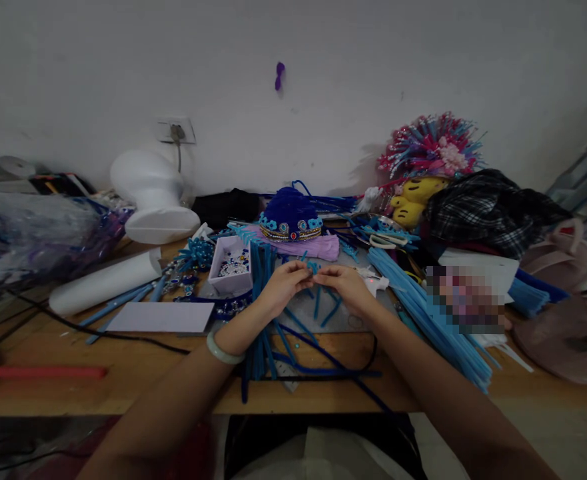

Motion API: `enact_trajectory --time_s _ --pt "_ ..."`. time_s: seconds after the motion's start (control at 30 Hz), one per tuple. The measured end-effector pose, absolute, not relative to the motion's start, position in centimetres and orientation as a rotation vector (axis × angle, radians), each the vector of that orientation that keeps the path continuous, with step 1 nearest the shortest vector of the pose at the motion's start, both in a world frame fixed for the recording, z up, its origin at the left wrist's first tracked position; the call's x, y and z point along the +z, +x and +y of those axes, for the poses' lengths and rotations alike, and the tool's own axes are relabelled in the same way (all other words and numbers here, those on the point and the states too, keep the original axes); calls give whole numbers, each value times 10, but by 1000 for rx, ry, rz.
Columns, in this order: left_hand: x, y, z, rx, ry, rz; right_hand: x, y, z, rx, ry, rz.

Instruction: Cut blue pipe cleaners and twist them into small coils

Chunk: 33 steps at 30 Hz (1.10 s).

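Over the middle of the table my left hand (286, 287) and my right hand (342, 285) meet fingertip to fingertip. Between them is a small bent piece of light-blue pipe cleaner (314, 267), pinched by both. Its exact shape is too small to make out. Just behind stands a dark-blue headdress (286, 212) with a beaded band, beside a bundle of lilac pipe cleaners (318, 247). Cut blue pipe cleaner pieces (317, 303) lie under my hands. Left of my left hand is a white box (230, 283) of beads.
A long bundle of light-blue pipe cleaners (433, 320) lies right of my right forearm. A white foam head (150, 193), a white roll (106, 281) and a flat pale card (162, 317) are at left. Behind right stands a pink-and-blue headdress (436, 147). A black cable (98, 330) crosses the table.
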State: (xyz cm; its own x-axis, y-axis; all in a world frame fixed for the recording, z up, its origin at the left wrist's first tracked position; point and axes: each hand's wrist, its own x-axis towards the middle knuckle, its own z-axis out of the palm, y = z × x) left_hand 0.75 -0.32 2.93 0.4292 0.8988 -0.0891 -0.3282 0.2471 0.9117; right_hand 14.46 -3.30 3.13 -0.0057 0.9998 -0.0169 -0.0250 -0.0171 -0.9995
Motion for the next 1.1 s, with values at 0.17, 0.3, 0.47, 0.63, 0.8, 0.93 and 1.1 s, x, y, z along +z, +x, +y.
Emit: enact_trajectory --time_s 0.17,0.3,0.47,0.63,0.8,0.93,1.1 --pt "28 7 -1 931 932 681 30 144 -32 1255 -1223 -1131" --pt "24 7 2 932 883 639 29 144 -29 1286 -1214 -1072" --pt "25 4 3 886 861 590 32 142 -31 1375 -1110 -1028" --pt "25 4 3 881 794 480 36 136 -36 1450 -1024 -1027" --pt "23 10 -1 1035 706 418 36 132 -37 1460 -981 -1004" --pt "22 12 -4 1116 742 428 37 130 -38 1452 -977 -978" --pt "23 6 2 1108 853 470 38 130 -39 1430 -993 -967"
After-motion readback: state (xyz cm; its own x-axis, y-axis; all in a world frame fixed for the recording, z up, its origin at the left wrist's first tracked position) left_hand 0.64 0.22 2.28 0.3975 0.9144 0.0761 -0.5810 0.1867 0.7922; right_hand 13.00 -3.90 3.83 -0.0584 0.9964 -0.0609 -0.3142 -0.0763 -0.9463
